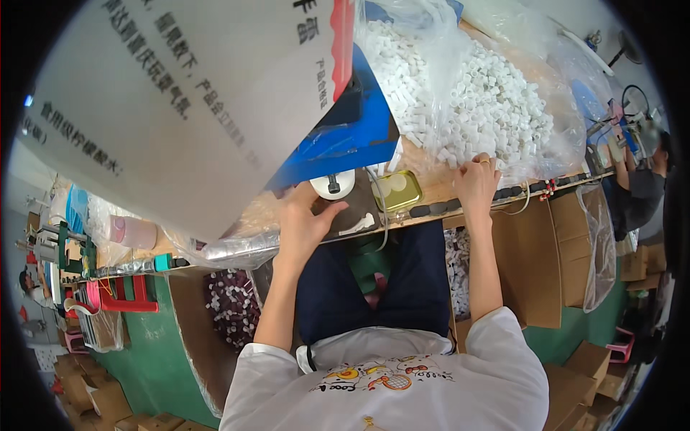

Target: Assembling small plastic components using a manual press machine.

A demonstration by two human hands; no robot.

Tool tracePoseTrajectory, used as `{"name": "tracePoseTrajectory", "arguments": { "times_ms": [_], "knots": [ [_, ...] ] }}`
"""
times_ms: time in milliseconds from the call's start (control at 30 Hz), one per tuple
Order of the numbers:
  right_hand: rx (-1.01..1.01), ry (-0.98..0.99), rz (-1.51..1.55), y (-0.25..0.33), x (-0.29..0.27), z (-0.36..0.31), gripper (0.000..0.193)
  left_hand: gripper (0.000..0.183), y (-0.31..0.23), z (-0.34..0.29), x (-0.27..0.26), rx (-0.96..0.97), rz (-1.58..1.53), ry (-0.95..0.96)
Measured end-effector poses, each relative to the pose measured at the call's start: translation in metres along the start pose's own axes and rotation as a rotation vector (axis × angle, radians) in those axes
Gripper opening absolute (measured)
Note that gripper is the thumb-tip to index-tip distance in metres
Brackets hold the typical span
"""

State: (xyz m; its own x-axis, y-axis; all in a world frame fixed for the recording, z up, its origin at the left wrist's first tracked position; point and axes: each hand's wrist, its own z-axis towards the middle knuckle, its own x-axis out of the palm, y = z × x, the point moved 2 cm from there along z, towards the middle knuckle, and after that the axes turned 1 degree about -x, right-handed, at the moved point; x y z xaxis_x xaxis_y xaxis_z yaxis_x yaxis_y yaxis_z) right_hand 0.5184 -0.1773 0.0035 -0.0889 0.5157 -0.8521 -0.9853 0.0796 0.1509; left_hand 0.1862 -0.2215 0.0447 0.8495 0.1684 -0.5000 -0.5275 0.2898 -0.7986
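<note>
So the person is working both sides of the bench at once: the right hand point(476, 188) is sitting at the near edge of a big loose heap of small white plastic tube-shaped pieces point(496, 108), fingertips bunched close together and pointing down, though honestly can't tell if they're pinching a piece or just touching. Those pieces are lying all over the back of the tan wooden bench point(437, 179). Meanwhile the left hand point(305, 219) is resting beside a round white fixture with a black nub point(333, 185), right in front of a blue metal machine body point(345, 154). Its thumb is standing spread from the fingers, and the fingertips are hiding behind the fixture, so no telling whether they're gripping anything. A shallow yellowish-green metal tray point(412, 192) is sitting between the hands. My guess is the step in hand is picking from the heap while the left is minding the fixture; the next move is probably calling for a clean pinch on one single piece, without dragging its neighbours along.
</note>
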Motion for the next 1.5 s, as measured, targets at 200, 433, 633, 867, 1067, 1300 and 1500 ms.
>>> {"name": "tracePoseTrajectory", "arguments": {
  "times_ms": [200,433,633,867,1067,1300,1500],
  "knots": [
    [-0.144,-0.111,0.744,0.069,-0.004,-0.011,0.007,0.032,-0.005,-0.009,0.01,0.191,0.03,-0.209],
    [-0.163,-0.009,0.939,0.104,-0.007,-0.027,0.01,0.031,0.017,-0.024,0.017,-0.013,-0.107,-0.33],
    [-0.077,0.011,1.133,0.104,-0.003,-0.034,0.017,0.023,0.018,-0.012,-0.032,-0.172,-0.252,-0.332],
    [0.048,0.069,1.227,0.105,0.004,-0.047,0.024,0.023,-0.018,0.01,-0.017,0.093,0.105,-0.019],
    [0.085,0.154,1.455,0.129,-0.01,-0.042,0.028,0.03,-0.001,0.001,0.0,-0.056,-0.018,0.06],
    [-0.201,0.161,1.425,0.163,-0.025,-0.031,0.02,0.029,0.011,-0.014,0.018,-0.015,-0.048,-0.171],
    [-0.749,-0.179,0.945,0.173,-0.028,-0.037,0.023,0.029,0.021,-0.022,0.03,-0.021,-0.056,-0.286]
  ]
}}
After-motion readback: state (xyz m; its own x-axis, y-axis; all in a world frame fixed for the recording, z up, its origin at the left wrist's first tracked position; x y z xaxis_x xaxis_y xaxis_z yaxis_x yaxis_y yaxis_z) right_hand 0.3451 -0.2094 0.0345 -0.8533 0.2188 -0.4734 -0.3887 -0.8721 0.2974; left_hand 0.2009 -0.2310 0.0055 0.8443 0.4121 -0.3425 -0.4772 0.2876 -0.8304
